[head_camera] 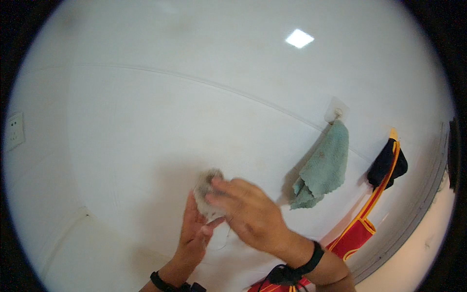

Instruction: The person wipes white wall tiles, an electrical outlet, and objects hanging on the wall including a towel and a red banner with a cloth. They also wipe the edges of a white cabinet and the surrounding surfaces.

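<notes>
A small greyish, fuzzy cloth or pad [207,189], somewhat blurred, is between my two hands in front of a pale wall. My left hand [193,231] holds it from below and from the left, its thumb at the lower edge. The fingers of my right hand [248,211] lie over its upper right side, blurred at the tips. Each wrist wears a black band. What the pad covers in my left palm is hidden.
A green towel [324,164] hangs from a wall hook [338,112] on the right. Beyond it hang a black cloth item [386,164] and a red apron-like fabric [352,239] with yellow edging. A wall socket [15,130] is far left.
</notes>
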Motion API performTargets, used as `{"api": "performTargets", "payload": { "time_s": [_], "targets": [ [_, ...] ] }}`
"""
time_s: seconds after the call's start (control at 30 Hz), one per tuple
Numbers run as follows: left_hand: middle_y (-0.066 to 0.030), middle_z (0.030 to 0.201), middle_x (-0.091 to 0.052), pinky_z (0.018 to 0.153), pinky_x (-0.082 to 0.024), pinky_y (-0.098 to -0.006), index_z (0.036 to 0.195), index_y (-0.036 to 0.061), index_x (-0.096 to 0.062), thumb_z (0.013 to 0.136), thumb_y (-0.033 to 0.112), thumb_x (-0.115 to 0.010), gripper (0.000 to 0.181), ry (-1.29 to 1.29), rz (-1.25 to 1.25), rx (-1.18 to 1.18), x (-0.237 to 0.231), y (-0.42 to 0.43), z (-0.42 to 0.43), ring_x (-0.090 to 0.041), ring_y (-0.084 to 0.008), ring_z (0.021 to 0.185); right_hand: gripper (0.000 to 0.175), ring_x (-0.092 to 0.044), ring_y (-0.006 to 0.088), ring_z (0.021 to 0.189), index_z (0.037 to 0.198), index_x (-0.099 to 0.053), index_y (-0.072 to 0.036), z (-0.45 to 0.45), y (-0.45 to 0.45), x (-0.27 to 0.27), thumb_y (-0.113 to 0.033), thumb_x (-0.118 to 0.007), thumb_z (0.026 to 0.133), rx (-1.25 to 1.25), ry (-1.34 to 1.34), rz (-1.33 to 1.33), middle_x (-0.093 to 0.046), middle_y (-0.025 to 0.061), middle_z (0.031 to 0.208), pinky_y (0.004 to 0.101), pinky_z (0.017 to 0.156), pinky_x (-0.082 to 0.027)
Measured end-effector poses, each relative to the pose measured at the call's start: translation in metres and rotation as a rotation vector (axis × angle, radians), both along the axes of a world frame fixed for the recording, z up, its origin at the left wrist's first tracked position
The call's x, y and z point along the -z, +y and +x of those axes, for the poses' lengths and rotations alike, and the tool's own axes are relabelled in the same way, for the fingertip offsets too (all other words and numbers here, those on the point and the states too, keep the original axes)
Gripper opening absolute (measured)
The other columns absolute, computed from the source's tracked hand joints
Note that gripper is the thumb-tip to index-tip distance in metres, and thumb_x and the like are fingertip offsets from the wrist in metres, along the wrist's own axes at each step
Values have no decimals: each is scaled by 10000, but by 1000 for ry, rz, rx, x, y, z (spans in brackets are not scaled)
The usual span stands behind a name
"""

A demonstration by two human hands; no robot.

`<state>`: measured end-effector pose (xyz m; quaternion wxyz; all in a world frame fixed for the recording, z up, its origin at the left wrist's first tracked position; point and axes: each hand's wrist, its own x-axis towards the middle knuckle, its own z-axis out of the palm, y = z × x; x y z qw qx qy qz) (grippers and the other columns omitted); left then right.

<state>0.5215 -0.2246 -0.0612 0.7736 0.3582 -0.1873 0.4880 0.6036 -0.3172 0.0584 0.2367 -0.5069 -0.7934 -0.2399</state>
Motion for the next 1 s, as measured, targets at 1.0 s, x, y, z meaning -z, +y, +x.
{"api": "performTargets", "payload": {
  "time_s": [1.0],
  "targets": [
    [-81, 1083, -602, 822, -474, -355, 1197, 98, -599, 842, 83, -555, 359, -138, 1617, -1479, -143, 61, 78, -573, -241, 939, 702, -583, 304, 1101, 1257, -605, -150, 78, -100, -32, 109, -561, 607, 742, 197, 703, -556, 181, 1221, 355, 921, -497]
  ]
}}
